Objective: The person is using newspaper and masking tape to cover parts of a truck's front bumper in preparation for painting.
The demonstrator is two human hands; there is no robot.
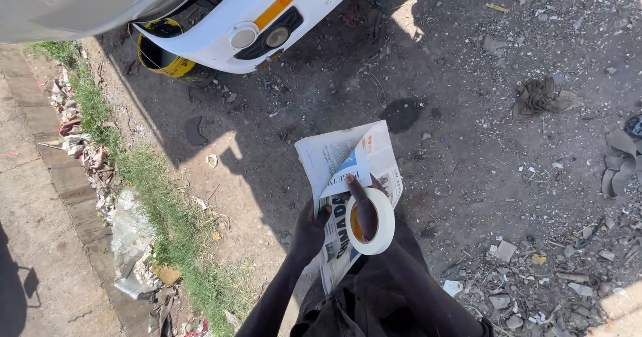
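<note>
Newspaper (348,170) sits folded in front of the person, held up over bare dirt ground (468,143), approx centre of the head view, w/ one corner of a blue-and-white page flipped over on top. Left hand (309,233) is closed on the paper's lower left edge, thumb lying across the print, fingers wrapped behind & out of sight. Right hand (364,206) goes through the hole of a white tape roll (371,222), so the roll hangs round the hand like a bangle; its fingers reach up and touch the paper near the flipped corner, but can't tell how tightly they pinch it, since the roll hides most of the hand. Roll rests just against the paper's lower right part. Both forearms come up from the bottom edge, over dark clothing. Top left: front of a white vehicle (254,23) w/ an orange stripe and round lamp, well apart from the paper. A yellow-and-black round item (164,59) lies under its bumper. Left side has a grass strip (160,210) w/ litter beside a paved kerb (40,196). Right side: crumpled rag (538,96), scattered stones & scraps of rubbish near bottom right
</note>
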